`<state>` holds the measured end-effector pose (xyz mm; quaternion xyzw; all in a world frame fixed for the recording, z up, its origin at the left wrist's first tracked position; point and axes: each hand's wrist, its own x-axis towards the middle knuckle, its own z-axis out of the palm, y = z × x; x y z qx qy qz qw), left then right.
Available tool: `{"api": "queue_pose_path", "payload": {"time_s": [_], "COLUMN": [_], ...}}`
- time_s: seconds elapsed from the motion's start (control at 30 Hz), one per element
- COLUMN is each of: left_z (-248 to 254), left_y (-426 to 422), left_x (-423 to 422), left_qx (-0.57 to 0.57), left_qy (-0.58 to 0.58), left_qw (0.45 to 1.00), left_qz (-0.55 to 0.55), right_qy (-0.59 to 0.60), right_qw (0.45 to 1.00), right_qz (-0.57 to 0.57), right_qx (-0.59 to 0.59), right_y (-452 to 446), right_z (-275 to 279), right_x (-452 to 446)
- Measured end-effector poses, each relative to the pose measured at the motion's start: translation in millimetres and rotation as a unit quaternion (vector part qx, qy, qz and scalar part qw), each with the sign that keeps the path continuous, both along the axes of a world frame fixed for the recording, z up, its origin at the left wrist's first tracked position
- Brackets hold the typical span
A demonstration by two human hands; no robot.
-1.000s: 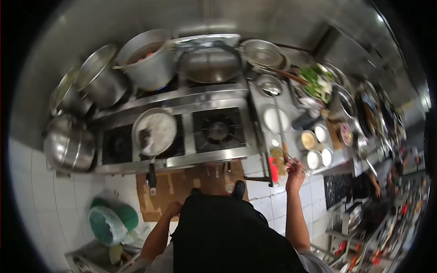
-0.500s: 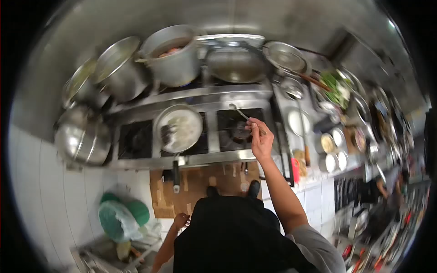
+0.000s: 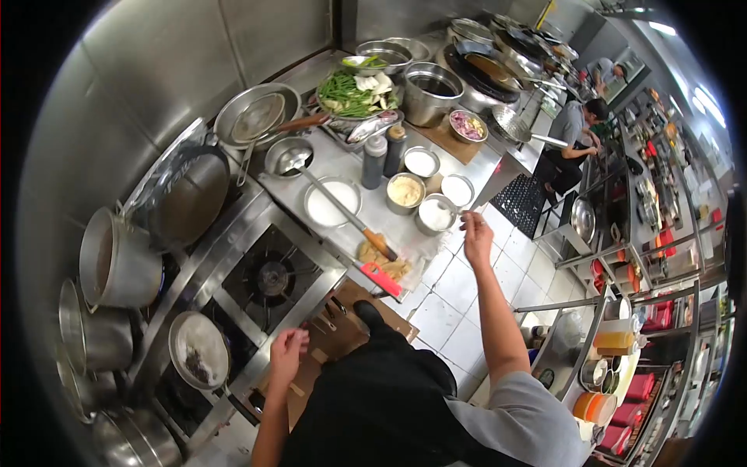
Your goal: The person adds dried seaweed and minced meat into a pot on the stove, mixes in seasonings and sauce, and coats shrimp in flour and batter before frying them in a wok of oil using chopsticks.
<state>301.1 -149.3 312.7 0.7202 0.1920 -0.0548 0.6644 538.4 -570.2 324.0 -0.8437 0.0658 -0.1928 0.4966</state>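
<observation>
My right hand (image 3: pixel 477 235) is at the right edge of the steel counter, its fingers pinched on the handle end of a small spoon (image 3: pixel 457 211). The spoon's head is in a small metal bowl of white powder (image 3: pixel 434 215). Beside it are another bowl of white powder (image 3: pixel 457 190) and a bowl of pale yellow paste (image 3: pixel 405 191). My left hand (image 3: pixel 289 352) hangs by the stove's front edge, loosely curled with fingers apart and nothing in it. To its left, a pan (image 3: pixel 200 350) with white liquid and a dark clump sits on the stove.
A ladle (image 3: pixel 334 201) lies across a bowl of white contents on the counter. Greens (image 3: pixel 350 95), sauce bottles (image 3: pixel 374 162) and a pot of dark liquid (image 3: pixel 429 89) stand behind. Large pots (image 3: pixel 124 261) line the stove's back. Two people (image 3: pixel 574 128) are farther off at right.
The view has turned right toward the counter. My right hand moved from the counter to above the stove with the spoon, then back to the powder bowls. My left hand has risen toward the stove edge.
</observation>
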Motion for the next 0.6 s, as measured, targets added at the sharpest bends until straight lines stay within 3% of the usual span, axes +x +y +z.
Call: {"api": "queue_pose_path", "payload": {"time_s": [0.1, 0.17, 0.2, 0.27, 0.33, 0.4, 0.5, 0.53, 0.6], "left_z": [36.6, 22.5, 25.6, 6.8, -7.7, -15.0, -15.3, -18.0, -23.7], "left_y": [-40.7, -64.9, -80.3, -104.9, -125.8, -138.9, -152.5, -155.1, -154.4], "left_x": [103.2, 172.6, 205.8, 270.7, 329.1, 367.3, 397.7, 405.1, 417.4], "left_qx": [-0.010, -0.035, 0.004, 0.040, 0.084, 0.127, 0.253, 0.256, 0.151], "left_qy": [-0.085, -0.157, -0.182, -0.223, -0.198, -0.201, -0.257, -0.256, -0.230], "left_qw": [0.995, 0.982, 0.978, 0.969, 0.975, 0.970, 0.933, 0.932, 0.960], "left_qz": [-0.057, -0.096, -0.102, -0.094, -0.063, -0.044, 0.003, 0.007, -0.043], "right_qy": [0.042, 0.047, 0.052, 0.160, 0.311, 0.387, 0.390, 0.367, 0.241], "right_qw": [0.998, 0.997, 0.997, 0.977, 0.943, 0.903, 0.892, 0.897, 0.925], "right_qz": [0.011, -0.021, -0.021, -0.009, 0.035, 0.102, 0.197, 0.227, 0.292], "right_qx": [0.044, 0.052, 0.056, 0.141, 0.111, 0.156, 0.117, 0.099, -0.017], "right_y": [5.2, 4.6, 4.2, 0.7, -16.2, -20.2, 2.1, 20.8, 61.3], "right_z": [-46.1, -57.1, -56.6, -47.2, -48.5, -25.1, -10.7, -8.5, -3.3], "right_x": [19.2, 25.3, 20.6, 4.6, -12.2, -33.0, -56.7, -59.0, -48.2]}}
